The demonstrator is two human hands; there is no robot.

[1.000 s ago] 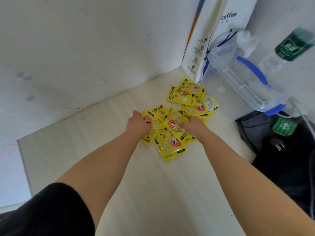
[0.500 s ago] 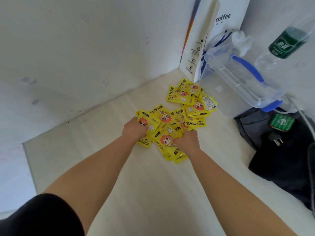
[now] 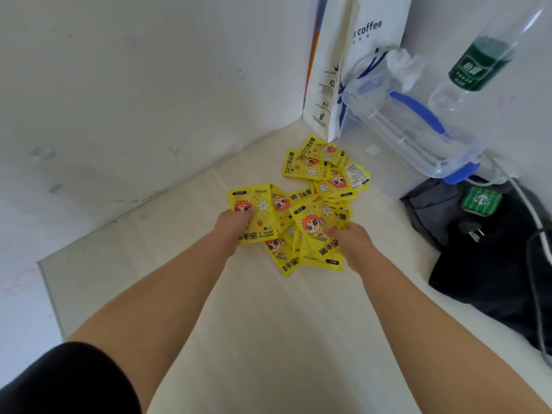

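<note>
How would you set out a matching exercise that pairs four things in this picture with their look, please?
Things:
1. hand-warmer packets
2. water bottle
3. paper bag
4. plastic box

Looks:
a. clear, with a blue handle
b. white, printed "coffee"
c. yellow, with a cartoon face
d. clear, with a green label

Pairs: 1-c, 2-d, 3-b, 4-a
</note>
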